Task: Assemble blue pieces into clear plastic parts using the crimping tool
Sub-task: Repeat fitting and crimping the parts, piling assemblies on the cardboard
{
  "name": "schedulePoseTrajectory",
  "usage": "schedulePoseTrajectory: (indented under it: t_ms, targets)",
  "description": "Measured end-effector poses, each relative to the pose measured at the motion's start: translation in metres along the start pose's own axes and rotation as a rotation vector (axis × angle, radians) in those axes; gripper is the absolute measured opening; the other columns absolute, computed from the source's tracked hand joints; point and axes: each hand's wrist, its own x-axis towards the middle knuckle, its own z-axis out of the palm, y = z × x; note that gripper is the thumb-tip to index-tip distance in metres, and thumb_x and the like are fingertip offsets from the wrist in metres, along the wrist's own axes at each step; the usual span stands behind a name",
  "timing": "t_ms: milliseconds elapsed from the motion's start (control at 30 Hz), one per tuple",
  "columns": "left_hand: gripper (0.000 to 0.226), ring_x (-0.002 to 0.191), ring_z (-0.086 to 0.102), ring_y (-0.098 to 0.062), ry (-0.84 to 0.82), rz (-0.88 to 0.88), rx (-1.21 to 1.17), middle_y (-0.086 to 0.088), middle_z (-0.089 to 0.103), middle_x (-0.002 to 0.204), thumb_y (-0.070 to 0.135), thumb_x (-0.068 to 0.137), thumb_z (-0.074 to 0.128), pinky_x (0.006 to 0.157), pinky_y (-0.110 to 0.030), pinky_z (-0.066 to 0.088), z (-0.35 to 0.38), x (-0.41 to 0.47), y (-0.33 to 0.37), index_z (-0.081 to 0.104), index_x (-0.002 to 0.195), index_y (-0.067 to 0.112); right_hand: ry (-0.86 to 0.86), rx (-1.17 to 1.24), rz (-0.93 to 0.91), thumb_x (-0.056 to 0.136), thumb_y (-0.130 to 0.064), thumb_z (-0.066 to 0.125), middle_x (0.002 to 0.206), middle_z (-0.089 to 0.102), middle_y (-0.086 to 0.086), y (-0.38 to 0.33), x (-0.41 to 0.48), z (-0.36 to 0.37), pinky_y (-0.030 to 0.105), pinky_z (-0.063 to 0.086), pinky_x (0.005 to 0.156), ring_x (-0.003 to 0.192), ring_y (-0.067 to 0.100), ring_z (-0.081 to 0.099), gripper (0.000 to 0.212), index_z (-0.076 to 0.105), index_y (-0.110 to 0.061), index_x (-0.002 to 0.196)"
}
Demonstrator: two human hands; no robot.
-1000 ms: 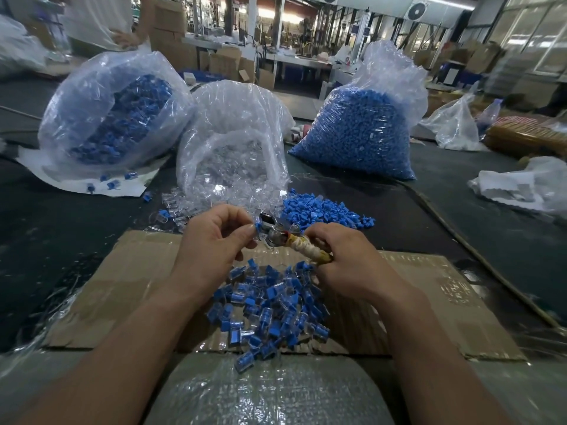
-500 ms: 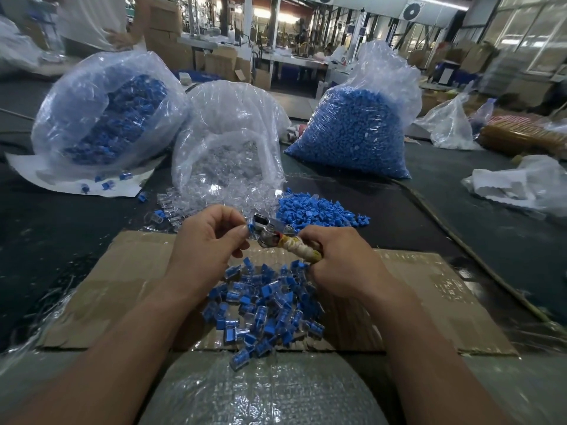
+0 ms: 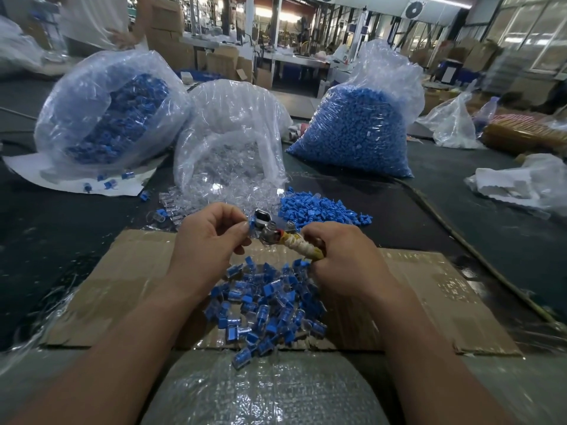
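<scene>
The left hand (image 3: 211, 240) pinches a small blue plastic piece (image 3: 250, 226) at the steel nose of the tape-handled crimping tool (image 3: 277, 236) gripped by the right hand (image 3: 340, 262); held askew, it may seat crooked or slip out

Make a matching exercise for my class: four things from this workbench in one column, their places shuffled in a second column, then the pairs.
1. crimping tool
2. assembled pieces
3. loose blue pieces
4. clear plastic parts

A. spilling from the middle bag
B. held in the right hand
C. piled on the cardboard sheet
D. heaped on the dark table, right of the middle bag's mouth

Pairs: 1-B, 2-C, 3-D, 4-A
</scene>
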Motion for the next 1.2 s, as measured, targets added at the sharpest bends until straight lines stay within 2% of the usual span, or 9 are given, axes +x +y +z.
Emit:
schedulePoseTrajectory:
  t_ms: [300, 467, 567, 667, 833, 900, 1000, 1100, 1200]
  targets:
    - [0.020, 0.053, 0.059, 0.002, 0.003, 0.012, 0.064, 0.001, 0.063, 0.066, 0.000, 0.082, 0.061, 0.049, -0.009, 0.046, 0.002, -0.001, -0.001, 0.060, 0.072, 0.018, -0.076, 0.129, 0.050, 0.070, -0.008, 0.066, 0.091, 0.061, -0.009, 0.012, 0.000, -0.007, 0.028, 0.046, 0.070, 0.084, 0.012, 0.054, 0.043, 0.063, -0.030, 0.107]
    - [0.017, 0.054, 0.060, 0.000, 0.112, -0.045, -0.050, -0.002, 0.065, 0.066, 0.000, 0.083, 0.059, 0.049, -0.011, 0.047, -0.005, 0.003, -0.002, 0.062, 0.076, 0.015, -0.097, 0.118, 0.078, 0.073, -0.012, 0.066, 0.084, 0.059, -0.015, 0.021, -0.001, -0.011, 0.034, 0.048, 0.073, 0.081, 0.010, 0.054, 0.036, 0.063, -0.035, 0.100]
    - [0.017, 0.055, 0.062, -0.005, -0.036, -0.091, -0.135, -0.002, 0.069, 0.065, 0.000, 0.080, 0.060, 0.045, -0.014, 0.046, -0.007, 0.001, 0.000, 0.066, 0.075, 0.015, -0.083, 0.097, 0.117, 0.072, -0.012, 0.066, 0.080, 0.054, -0.020, 0.026, 0.000, -0.013, 0.031, 0.047, 0.071, 0.079, 0.008, 0.052, 0.040, 0.063, -0.036, 0.105]
    - [0.006, 0.046, 0.058, -0.008, -0.203, -0.174, -0.182, -0.003, 0.070, 0.065, 0.016, 0.064, 0.068, 0.038, -0.014, 0.041, -0.006, -0.001, 0.003, 0.071, 0.066, 0.021, -0.095, 0.061, 0.142, 0.071, -0.014, 0.067, 0.093, 0.060, -0.012, 0.029, 0.000, -0.012, 0.032, 0.049, 0.075, 0.084, 0.012, 0.054, 0.044, 0.063, -0.032, 0.111]
    - [0.010, 0.042, 0.051, -0.003, -0.368, -0.207, -0.150, -0.002, 0.066, 0.058, 0.027, 0.055, 0.070, 0.041, -0.014, 0.042, -0.008, -0.003, 0.007, 0.072, 0.063, 0.022, -0.158, 0.066, 0.194, 0.063, -0.024, 0.080, 0.096, 0.057, -0.011, 0.030, 0.002, -0.009, 0.034, 0.049, 0.079, 0.089, 0.012, 0.054, 0.056, 0.060, -0.032, 0.115]
    - [0.012, 0.040, 0.047, -0.001, -0.314, -0.210, -0.129, 0.001, 0.065, 0.056, 0.030, 0.059, 0.068, 0.040, -0.013, 0.041, -0.008, -0.003, 0.006, 0.070, 0.063, 0.019, -0.163, 0.097, 0.195, 0.062, -0.031, 0.082, 0.094, 0.056, -0.013, 0.032, 0.002, -0.009, 0.028, 0.046, 0.073, 0.088, 0.010, 0.053, 0.057, 0.061, -0.030, 0.115]
    - [0.009, 0.039, 0.048, 0.000, -0.055, -0.155, -0.047, 0.007, 0.064, 0.055, 0.020, 0.076, 0.066, 0.040, -0.009, 0.039, -0.011, 0.004, -0.001, 0.065, 0.068, 0.016, -0.191, 0.154, 0.202, 0.061, -0.034, 0.083, 0.094, 0.051, -0.016, 0.036, 0.002, -0.008, 0.019, 0.034, 0.062, 0.088, 0.006, 0.048, 0.063, 0.058, -0.029, 0.120]
    - [0.012, 0.046, 0.053, 0.002, 0.162, -0.108, 0.080, 0.008, 0.063, 0.060, 0.009, 0.082, 0.064, 0.043, -0.008, 0.039, -0.014, 0.012, -0.010, 0.066, 0.077, 0.020, -0.219, 0.181, 0.212, 0.063, -0.036, 0.082, 0.091, 0.045, -0.021, 0.039, 0.003, -0.008, 0.019, 0.032, 0.063, 0.089, 0.004, 0.044, 0.068, 0.054, -0.029, 0.124]
    - [0.012, 0.063, 0.055, -0.001, 0.193, -0.111, 0.271, 0.008, 0.061, 0.072, 0.007, 0.083, 0.064, 0.055, -0.011, 0.038, -0.016, 0.020, -0.015, 0.068, 0.093, 0.011, -0.218, 0.181, 0.218, 0.064, -0.037, 0.081, 0.093, 0.045, -0.019, 0.038, 0.003, -0.006, 0.026, 0.035, 0.073, 0.090, 0.005, 0.044, 0.067, 0.053, -0.029, 0.125]
